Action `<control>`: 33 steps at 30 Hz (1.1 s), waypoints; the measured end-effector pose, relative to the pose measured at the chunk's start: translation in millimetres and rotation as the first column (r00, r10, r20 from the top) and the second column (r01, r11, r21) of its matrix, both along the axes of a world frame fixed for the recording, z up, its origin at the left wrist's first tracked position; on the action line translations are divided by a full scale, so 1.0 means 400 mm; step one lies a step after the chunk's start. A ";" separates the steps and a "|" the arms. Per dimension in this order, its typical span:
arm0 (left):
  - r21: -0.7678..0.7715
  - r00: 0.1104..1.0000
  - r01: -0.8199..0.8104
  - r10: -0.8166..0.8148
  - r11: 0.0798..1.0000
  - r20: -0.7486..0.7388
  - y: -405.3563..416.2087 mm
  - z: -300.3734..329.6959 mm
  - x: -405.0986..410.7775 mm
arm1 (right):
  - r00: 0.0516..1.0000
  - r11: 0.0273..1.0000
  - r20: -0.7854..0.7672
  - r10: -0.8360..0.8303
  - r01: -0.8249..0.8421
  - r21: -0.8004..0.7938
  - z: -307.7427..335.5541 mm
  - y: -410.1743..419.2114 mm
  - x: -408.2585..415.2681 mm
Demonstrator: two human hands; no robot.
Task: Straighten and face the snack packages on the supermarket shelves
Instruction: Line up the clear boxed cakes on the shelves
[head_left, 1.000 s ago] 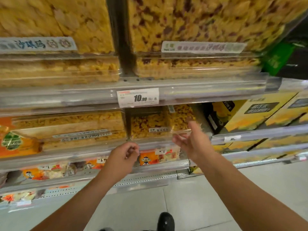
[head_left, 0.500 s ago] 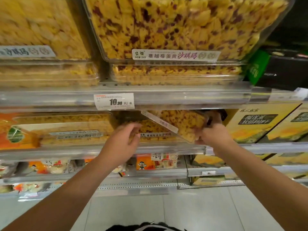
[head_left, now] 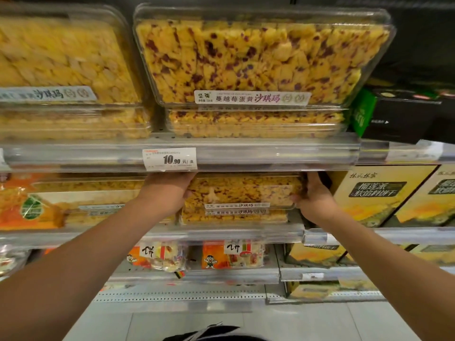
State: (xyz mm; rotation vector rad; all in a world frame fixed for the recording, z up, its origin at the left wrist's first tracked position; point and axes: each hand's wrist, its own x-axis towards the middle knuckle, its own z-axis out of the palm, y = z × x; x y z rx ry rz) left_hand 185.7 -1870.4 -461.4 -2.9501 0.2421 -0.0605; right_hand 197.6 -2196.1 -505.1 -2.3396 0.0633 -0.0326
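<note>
the top clear snack box [head_left: 242, 190] of a two-high stack on the middle shelf [head_left: 221, 233] is being held at both ends, the left hand [head_left: 167, 193] gripping its left end and the right hand [head_left: 314, 198] its right, fingers curled round the edges. ideally it is being squared over the box beneath [head_left: 234, 216], label outward, with even pressure so the thin lid is not being crushed.

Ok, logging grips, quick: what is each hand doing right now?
Left hand: grips the left end of the clear snack box.
Right hand: grips the right end of the same box.
</note>
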 end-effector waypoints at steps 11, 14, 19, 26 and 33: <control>-0.010 0.984 -0.139 0.137 0.990 -0.114 0.017 0.007 0.028 | 0.997 0.999 -0.064 0.036 -0.033 0.043 -0.010 0.018 0.011; 0.017 0.979 -0.151 0.152 0.988 -0.137 0.024 0.006 0.030 | 0.996 0.996 -0.069 0.056 -0.051 0.067 -0.018 0.024 0.004; -0.026 0.979 -0.117 0.111 0.993 -0.172 0.032 0.000 0.029 | 0.993 0.990 -0.106 0.058 -0.043 0.136 -0.016 0.027 0.008; -0.116 0.981 -0.090 0.068 0.989 -0.181 0.038 -0.001 0.015 | 0.994 0.990 -0.098 0.046 -0.032 0.135 -0.019 0.024 0.004; -0.126 0.981 -0.075 0.051 0.989 -0.187 0.037 0.003 0.009 | 0.991 0.992 -0.132 0.034 -0.017 0.127 -0.020 0.024 0.005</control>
